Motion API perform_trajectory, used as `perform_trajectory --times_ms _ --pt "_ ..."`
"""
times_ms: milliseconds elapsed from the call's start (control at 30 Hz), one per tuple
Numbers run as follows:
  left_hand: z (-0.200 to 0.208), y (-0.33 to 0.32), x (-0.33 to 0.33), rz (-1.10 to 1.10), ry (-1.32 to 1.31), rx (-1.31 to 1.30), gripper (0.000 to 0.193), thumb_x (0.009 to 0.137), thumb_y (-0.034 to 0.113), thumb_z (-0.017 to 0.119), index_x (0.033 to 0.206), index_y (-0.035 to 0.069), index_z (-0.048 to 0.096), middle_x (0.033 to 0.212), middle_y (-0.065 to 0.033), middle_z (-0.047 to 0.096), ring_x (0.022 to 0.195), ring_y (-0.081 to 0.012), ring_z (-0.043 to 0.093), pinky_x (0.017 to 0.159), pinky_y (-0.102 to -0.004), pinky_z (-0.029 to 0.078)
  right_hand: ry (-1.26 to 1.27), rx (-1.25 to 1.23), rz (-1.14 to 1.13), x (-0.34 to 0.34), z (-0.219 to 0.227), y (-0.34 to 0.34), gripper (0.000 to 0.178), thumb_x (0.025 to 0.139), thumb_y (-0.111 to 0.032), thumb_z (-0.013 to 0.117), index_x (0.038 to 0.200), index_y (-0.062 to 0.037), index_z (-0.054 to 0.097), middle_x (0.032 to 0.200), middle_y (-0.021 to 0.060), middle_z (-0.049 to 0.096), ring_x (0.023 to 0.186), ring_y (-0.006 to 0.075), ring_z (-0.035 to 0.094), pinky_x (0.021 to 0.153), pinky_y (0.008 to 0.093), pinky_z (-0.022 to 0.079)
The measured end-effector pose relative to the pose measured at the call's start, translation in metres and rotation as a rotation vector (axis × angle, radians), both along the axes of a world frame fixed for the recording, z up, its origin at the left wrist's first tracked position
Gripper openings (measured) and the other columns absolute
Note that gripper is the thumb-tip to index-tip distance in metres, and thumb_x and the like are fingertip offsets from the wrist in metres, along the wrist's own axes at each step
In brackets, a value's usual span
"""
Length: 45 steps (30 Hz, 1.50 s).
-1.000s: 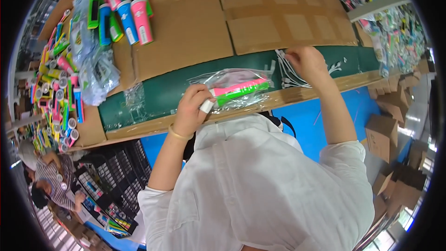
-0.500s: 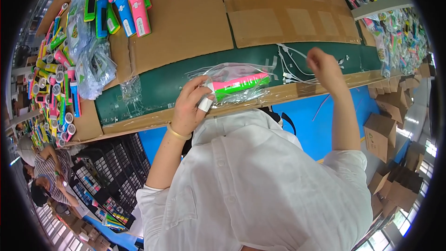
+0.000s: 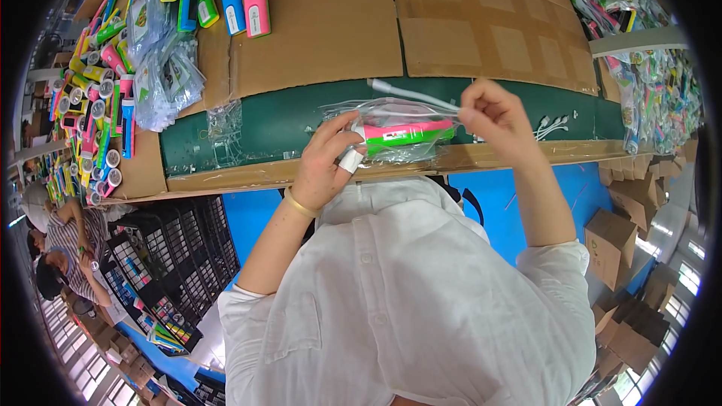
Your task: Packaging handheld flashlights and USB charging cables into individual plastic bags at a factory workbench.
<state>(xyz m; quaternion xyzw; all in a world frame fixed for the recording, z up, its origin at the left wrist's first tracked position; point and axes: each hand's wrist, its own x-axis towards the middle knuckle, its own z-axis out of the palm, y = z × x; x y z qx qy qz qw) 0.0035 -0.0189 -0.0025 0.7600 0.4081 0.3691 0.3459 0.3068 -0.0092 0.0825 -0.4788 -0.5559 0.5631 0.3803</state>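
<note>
My left hand (image 3: pixel 325 164) is closed at the end of a pink and green flashlight (image 3: pixel 410 133), which lies inside a clear plastic bag (image 3: pixel 406 153) at the table's front edge. White wrapping (image 3: pixel 350 160) covers one of its fingers. My right hand (image 3: pixel 498 122) pinches a white charging cable (image 3: pixel 421 98), held stretched above the bag with its plug end toward the left. Several more white cable ends (image 3: pixel 555 126) lie on the green tabletop to the right of that hand.
Flat cardboard (image 3: pixel 323 30) covers the far table. Loose flashlights (image 3: pixel 256 0) and empty bags (image 3: pixel 162 68) lie at the left. Bagged flashlights (image 3: pixel 647 83) are heaped at the right. A black crate (image 3: pixel 173 256) stands lower left, near another person (image 3: pixel 68 240). Cartons (image 3: pixel 613 244) stand lower right.
My right hand has moved left from the loose cables to beside the bag, bringing one white cable with it. My left hand remains on the bagged flashlight. The view has shifted slightly.
</note>
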Motion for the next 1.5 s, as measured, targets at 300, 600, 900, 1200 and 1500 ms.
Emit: perform_trajectory --times_ms 300,600,900,1200,1500 --pt "-0.016 -0.011 0.003 0.326 -0.387 -0.48 0.024 0.087 -0.001 0.069 0.112 0.002 0.069 0.112 -0.0115 0.069 0.095 -0.0217 0.067 0.085 -0.033 0.055 -0.504 0.015 0.21 -0.001 -0.003 0.013 0.013 0.085 -0.007 0.069 0.081 -0.0036 0.057 0.07 -0.0006 0.054 0.061 0.0082 0.046 0.057 0.0244 0.039" --pt "0.011 -0.012 0.003 0.219 -0.068 -0.011 0.015 0.086 -0.004 0.068 0.101 0.0 0.07 0.097 -0.0123 0.071 0.085 -0.0236 0.068 0.078 -0.0319 0.055 -0.495 0.502 0.426 -0.071 -0.028 0.04 0.019 0.085 -0.016 0.075 0.097 -0.0045 0.064 0.086 0.01 0.063 0.068 0.0315 0.063 0.063 0.0377 0.051" --pt "0.015 -0.01 0.0 0.237 -0.179 -0.038 0.017 0.083 -0.007 0.069 0.098 0.001 0.07 0.096 -0.0129 0.072 0.083 -0.0241 0.068 0.076 -0.0314 0.055 -0.416 0.46 0.509 -0.097 -0.047 0.036 0.018 0.093 -0.024 0.069 0.101 -0.0087 0.064 0.088 0.0099 0.067 0.079 0.0311 0.065 0.068 0.0396 0.052" --pt "0.009 -0.029 -0.006 0.293 -0.432 -0.341 0.011 0.088 -0.009 0.068 0.097 -0.002 0.067 0.099 -0.0052 0.066 0.089 -0.0123 0.061 0.079 -0.0242 0.051 -0.605 0.427 0.446 -0.037 -0.022 0.022 0.012 0.086 -0.015 0.073 0.089 -0.0049 0.07 0.081 0.0105 0.062 0.072 0.0306 0.062 0.063 0.0378 0.049" --pt "0.008 -0.003 -0.028 0.3 -0.08 -0.278 0.016 0.085 0.002 0.073 0.1 -0.001 0.067 0.111 -0.01 0.067 0.1 -0.0223 0.062 0.088 -0.0327 0.051 -0.686 0.577 0.359 0.005 -0.035 0.023 0.01 0.081 -0.01 0.076 0.088 -0.005 0.07 0.083 0.0073 0.062 0.077 0.0272 0.061 0.065 0.0384 0.051"
